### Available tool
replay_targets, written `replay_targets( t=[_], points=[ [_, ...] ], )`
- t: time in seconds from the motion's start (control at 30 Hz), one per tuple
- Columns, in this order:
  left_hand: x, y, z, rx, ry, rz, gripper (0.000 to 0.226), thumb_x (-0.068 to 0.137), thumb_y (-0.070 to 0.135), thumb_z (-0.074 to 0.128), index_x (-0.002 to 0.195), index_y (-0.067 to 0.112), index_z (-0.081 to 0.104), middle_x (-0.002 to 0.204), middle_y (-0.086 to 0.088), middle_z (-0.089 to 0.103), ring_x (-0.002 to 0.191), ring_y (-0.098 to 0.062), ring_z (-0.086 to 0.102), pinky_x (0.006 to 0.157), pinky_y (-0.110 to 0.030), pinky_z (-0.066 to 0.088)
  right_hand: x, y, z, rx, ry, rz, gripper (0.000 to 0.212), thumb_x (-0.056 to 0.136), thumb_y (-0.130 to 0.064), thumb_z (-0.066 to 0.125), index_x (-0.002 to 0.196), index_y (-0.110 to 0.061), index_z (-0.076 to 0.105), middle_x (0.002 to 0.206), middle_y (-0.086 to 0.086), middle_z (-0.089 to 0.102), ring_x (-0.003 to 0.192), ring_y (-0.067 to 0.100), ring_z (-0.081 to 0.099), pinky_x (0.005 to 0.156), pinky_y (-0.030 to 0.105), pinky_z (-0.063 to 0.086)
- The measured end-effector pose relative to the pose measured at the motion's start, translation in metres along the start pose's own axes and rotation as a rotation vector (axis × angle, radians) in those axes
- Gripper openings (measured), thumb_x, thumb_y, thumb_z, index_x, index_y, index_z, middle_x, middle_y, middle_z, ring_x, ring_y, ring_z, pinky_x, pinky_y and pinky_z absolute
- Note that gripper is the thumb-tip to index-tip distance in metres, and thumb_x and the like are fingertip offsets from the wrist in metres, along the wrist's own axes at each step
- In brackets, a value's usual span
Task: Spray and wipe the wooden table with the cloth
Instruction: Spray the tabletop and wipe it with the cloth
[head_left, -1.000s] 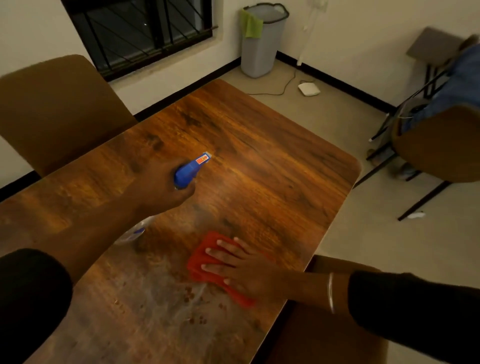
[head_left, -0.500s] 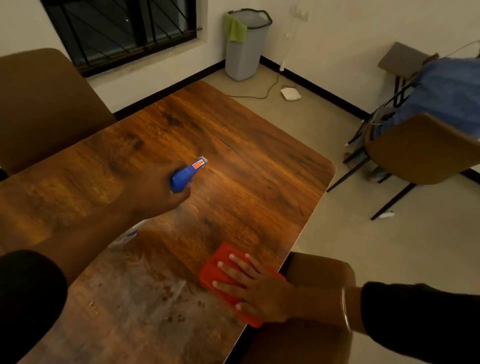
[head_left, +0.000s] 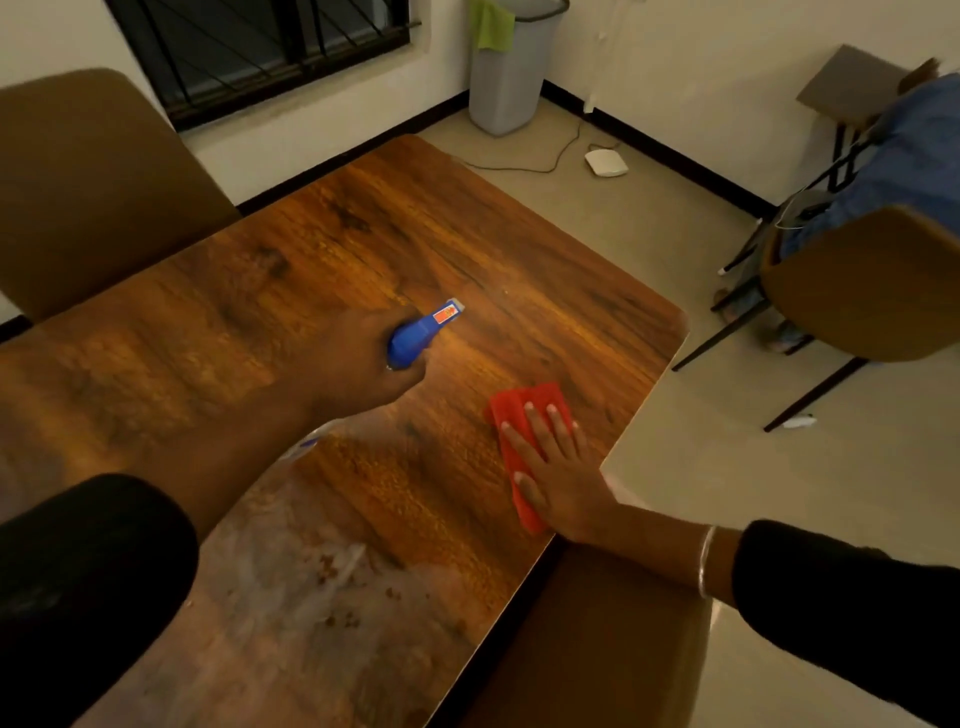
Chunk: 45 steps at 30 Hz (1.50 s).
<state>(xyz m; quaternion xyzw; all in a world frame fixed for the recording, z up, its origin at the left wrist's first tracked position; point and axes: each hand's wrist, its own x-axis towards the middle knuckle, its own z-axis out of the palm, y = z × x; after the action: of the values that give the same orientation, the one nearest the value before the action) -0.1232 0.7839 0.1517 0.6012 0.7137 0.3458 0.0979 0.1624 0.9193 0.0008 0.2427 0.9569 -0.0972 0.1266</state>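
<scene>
Since half a second ago the red cloth (head_left: 524, 447) slid further up along the table's right edge, away from the near corner, right hand (head_left: 558, 475) riding flat on it with fingers stretched out and slightly spread. Nearest the camera the wooden table (head_left: 311, 597) has a dull, smeary wet patch with some crumbs in it. A bit further out, the left hand (head_left: 363, 364) is wrapped tight around the blue spray bottle (head_left: 421, 332), nozzle aimed at the far end. Beyond the table there's a grey bin (head_left: 506, 73) by the wall.
</scene>
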Motion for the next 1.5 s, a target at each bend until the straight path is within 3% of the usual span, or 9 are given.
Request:
replay_targets(
  t=[0.1,0.27,0.47,0.63,0.8,1.03,1.23,1.33,1.5],
  points=[
    [-0.004,0.004,0.002,-0.008,-0.054,0.005,0.020,0.079,0.027,0.069,0.096,0.019,0.063,0.072,-0.002,0.063,0.063,-0.020,0.059,0.061,-0.041,0.051,-0.037,-0.044,0.027,-0.050,0.000,-0.300,0.067,0.110,-0.055,0.025,0.167,-0.039,-0.007,0.176,0.003,-0.017,0.162,0.035,-0.015,0.128,0.060,-0.006],
    [-0.017,0.008,-0.012,-0.010,-0.040,0.010,0.027,0.078,0.035,0.064,0.098,0.017,0.061,0.079,-0.007,0.067,0.068,-0.022,0.062,0.062,-0.041,0.053,-0.038,-0.052,0.033,-0.154,0.003,-0.689,0.064,0.112,-0.048,0.032,0.168,-0.037,0.003,0.177,-0.001,-0.008,0.164,0.031,-0.009,0.130,0.056,0.001],
    [-0.048,0.010,-0.046,0.005,-0.030,-0.126,0.027,0.079,0.028,0.070,0.104,0.023,0.059,0.082,-0.005,0.067,0.070,-0.018,0.061,0.065,-0.038,0.053,0.031,-0.027,-0.003,-0.046,0.053,-0.113,0.067,0.110,-0.048,0.022,0.164,-0.040,-0.017,0.175,0.000,-0.016,0.162,0.030,-0.015,0.129,0.060,0.010],
    [-0.077,0.003,-0.072,0.065,-0.014,-0.217,0.035,0.081,0.020,0.072,0.112,0.010,0.061,0.086,-0.011,0.068,0.072,-0.027,0.063,0.070,-0.047,0.054,-0.019,-0.118,0.047,-0.070,0.138,-0.417,0.070,0.107,-0.046,0.034,0.169,-0.026,0.008,0.177,0.010,0.001,0.163,0.039,0.002,0.127,0.062,0.014],
    [-0.109,-0.004,-0.097,0.070,0.051,-0.266,0.029,0.081,0.023,0.070,0.108,0.015,0.062,0.087,-0.005,0.067,0.075,-0.024,0.064,0.073,-0.044,0.056,-0.006,-0.161,0.053,-0.132,0.108,-0.708,0.068,0.109,-0.045,0.035,0.169,-0.029,0.009,0.177,0.005,0.003,0.164,0.033,0.002,0.130,0.054,0.004],
    [-0.166,-0.027,-0.124,0.118,0.145,-0.348,0.022,0.084,0.020,0.073,0.100,0.023,0.058,0.078,0.010,0.061,0.070,-0.007,0.059,0.068,-0.022,0.045,0.117,-0.236,-0.011,0.015,0.141,-0.202,0.068,0.107,-0.040,0.036,0.169,-0.029,0.010,0.177,0.006,0.007,0.163,0.034,0.006,0.129,0.058,0.012],
    [-0.197,-0.038,-0.141,0.202,0.135,-0.393,0.027,0.084,0.020,0.070,0.109,0.015,0.064,0.089,-0.006,0.068,0.077,-0.022,0.063,0.071,-0.031,0.049,0.068,-0.338,0.027,-0.060,0.070,-0.522,0.064,0.105,-0.042,0.023,0.167,-0.026,0.024,0.175,0.009,0.019,0.161,0.040,0.015,0.128,0.061,0.014],
    [-0.209,-0.041,-0.144,0.177,0.143,-0.357,0.024,0.083,0.020,0.072,0.104,0.023,0.060,0.081,-0.001,0.064,0.069,-0.016,0.060,0.065,-0.024,0.043,0.083,-0.317,0.013,-0.113,0.062,-0.611,0.060,0.110,-0.041,0.024,0.168,-0.031,0.012,0.177,0.004,0.012,0.163,0.033,0.011,0.130,0.056,0.014],
    [-0.229,-0.039,-0.153,0.149,0.148,-0.336,0.028,0.084,0.025,0.072,0.100,0.033,0.050,0.072,0.015,0.053,0.064,-0.008,0.055,0.061,-0.023,0.042,0.116,-0.233,-0.038,-0.062,0.107,-0.203,0.060,0.113,-0.036,0.027,0.169,-0.030,0.005,0.177,0.003,0.002,0.164,0.030,0.004,0.131,0.052,0.011]
  ],
)
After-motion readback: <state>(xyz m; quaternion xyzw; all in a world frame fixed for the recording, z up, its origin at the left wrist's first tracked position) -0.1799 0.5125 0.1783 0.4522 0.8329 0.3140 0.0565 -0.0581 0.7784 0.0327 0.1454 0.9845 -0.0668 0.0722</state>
